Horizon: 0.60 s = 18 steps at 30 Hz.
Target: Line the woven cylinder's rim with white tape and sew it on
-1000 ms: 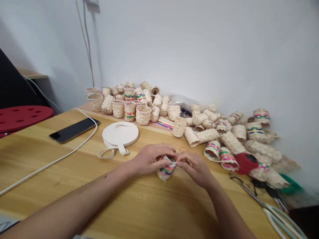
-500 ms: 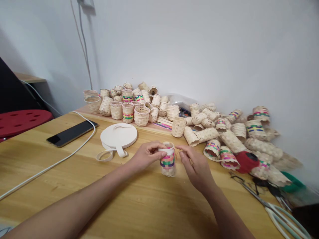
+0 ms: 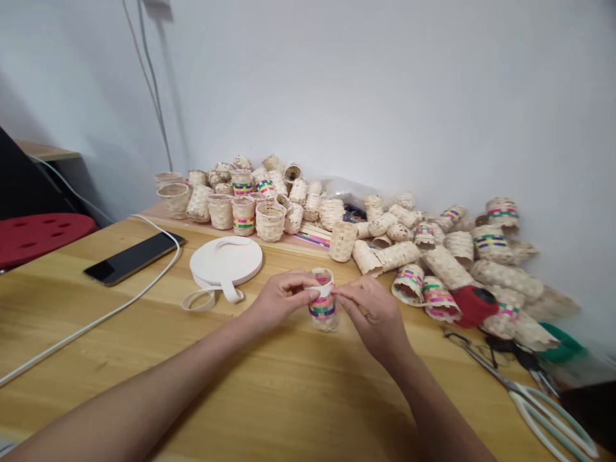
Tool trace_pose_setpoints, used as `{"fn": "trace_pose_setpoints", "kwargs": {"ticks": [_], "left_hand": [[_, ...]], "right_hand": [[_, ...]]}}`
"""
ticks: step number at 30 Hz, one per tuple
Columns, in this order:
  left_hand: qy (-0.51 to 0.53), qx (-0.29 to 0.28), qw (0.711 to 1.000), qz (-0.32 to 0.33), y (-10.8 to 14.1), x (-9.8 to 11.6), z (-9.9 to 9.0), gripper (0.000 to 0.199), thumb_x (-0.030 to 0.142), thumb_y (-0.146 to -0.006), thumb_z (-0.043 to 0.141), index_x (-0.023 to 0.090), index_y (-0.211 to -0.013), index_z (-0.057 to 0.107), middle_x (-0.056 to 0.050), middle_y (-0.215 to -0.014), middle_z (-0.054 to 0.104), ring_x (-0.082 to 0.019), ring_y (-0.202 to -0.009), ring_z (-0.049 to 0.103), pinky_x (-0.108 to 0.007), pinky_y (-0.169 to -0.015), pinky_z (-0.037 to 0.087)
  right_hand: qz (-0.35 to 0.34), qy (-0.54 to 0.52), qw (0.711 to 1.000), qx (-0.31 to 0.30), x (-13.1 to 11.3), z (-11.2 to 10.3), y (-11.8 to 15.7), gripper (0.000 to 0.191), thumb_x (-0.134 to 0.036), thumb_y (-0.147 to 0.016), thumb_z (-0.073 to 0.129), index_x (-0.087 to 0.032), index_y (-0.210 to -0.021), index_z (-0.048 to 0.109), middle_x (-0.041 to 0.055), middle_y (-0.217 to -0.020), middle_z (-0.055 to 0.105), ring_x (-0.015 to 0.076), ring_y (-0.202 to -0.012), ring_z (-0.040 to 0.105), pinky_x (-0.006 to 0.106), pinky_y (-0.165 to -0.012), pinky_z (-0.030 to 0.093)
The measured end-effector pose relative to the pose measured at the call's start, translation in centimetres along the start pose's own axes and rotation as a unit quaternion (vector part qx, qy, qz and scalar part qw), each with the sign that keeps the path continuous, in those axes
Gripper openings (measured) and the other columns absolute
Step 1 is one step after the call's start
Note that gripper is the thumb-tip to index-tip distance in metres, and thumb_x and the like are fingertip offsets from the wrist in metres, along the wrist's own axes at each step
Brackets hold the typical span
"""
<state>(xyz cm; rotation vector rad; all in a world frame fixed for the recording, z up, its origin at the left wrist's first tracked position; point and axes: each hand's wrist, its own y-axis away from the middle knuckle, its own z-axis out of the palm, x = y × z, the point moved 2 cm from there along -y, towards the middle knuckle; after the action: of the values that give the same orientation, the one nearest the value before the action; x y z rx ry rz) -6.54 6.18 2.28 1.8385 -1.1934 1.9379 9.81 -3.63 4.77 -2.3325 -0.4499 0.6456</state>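
While upright, basket [image 3: 323, 312] between left fingers [image 3: 303, 298] and right fingers [image 3: 353, 294]

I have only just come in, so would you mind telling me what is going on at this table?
A person's left hand holds a small woven basket with coloured bands near its rim, where a white strip runs along the edge. The right hand has its fingers pinched together at the strip; whether they grip anything is unclear. A roll of white tape lies to the left, and more woven baskets are gathered by the wall.
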Motion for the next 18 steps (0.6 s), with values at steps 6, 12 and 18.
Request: {"fn": "trace_pose_setpoints", "kwargs": {"ticks": [6,12,18], "left_hand": [[-0.032,0.000,0.999,0.017,0.05,0.04,-0.05,0.026,0.036,-0.081,0.065,0.012,-0.085,0.071,-0.007,-0.085,0.067,-0.018,-0.084,0.061,-0.028,-0.077,0.047],[-0.079,-0.002,0.995,0.055,-0.01,0.49,0.00,0.019,0.029,-0.083,0.064,0.012,-0.086,0.072,-0.006,-0.082,0.067,-0.015,-0.079,0.060,-0.025,-0.072,0.046],[-0.193,0.019,0.970,0.148,0.38,0.95,0.23,0.016,0.024,-0.087,0.059,0.014,-0.087,0.071,-0.006,-0.080,0.067,-0.013,-0.073,0.059,-0.022,-0.065,0.045]], "right_hand": [[0.000,-0.010,1.000,-0.004,0.22,0.03,0.19,0.022,-0.016,-0.090,0.054,-0.023,-0.106,0.068,0.0044,-0.080,0.061,0.0180,-0.076,0.055,0.031,-0.066,0.043],[-0.003,0.009,1.000,-0.007,0.11,-0.07,0.13,0.019,-0.017,-0.091,0.054,-0.019,-0.102,0.068,0.0052,-0.080,0.062,0.0172,-0.075,0.054,0.030,-0.065,0.043],[-0.011,0.037,0.999,-0.010,-0.08,-0.01,0.20,0.018,-0.017,-0.091,0.053,-0.019,-0.101,0.068,0.0042,-0.074,0.057,0.0169,-0.072,0.051,0.029,-0.062,0.040]]}}
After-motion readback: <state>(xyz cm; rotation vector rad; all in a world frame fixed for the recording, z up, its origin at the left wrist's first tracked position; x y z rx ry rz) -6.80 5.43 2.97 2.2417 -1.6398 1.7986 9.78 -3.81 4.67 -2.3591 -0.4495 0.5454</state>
